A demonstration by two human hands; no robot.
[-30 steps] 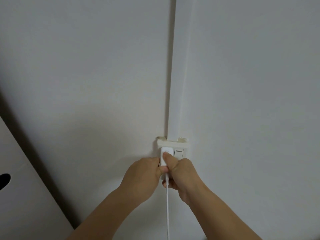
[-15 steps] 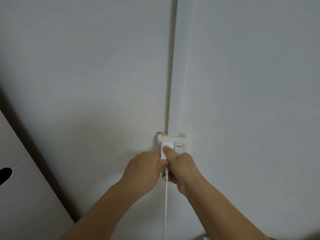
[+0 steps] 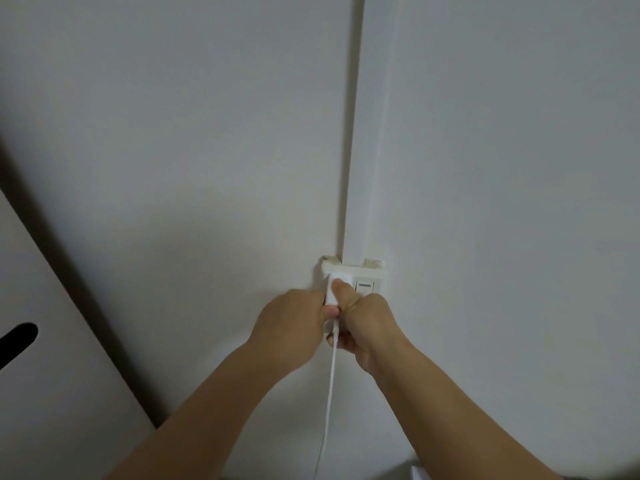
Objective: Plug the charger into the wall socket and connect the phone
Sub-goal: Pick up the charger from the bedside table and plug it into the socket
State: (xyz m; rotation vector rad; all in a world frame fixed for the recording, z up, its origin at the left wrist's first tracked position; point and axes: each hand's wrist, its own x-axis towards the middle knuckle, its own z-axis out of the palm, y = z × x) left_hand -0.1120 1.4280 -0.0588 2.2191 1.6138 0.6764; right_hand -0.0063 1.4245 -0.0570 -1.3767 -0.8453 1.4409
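Note:
A white charger sits against the left half of a cream wall socket plate low on the white wall. My right hand grips the charger, its thumb pressed flat on the front face. My left hand closes on the charger's left side from the other direction. A white cable hangs straight down from the charger between my forearms. A rocker switch occupies the plate's right half. No phone is in view.
A white cable duct runs up the wall from the socket. A pale box or cabinet with a dark slot handle leans in at the lower left. A dark surface shows at the bottom edge.
Both hands have stayed on the charger at the socket. The view has shifted slightly, so hands and socket sit a little higher in frame.

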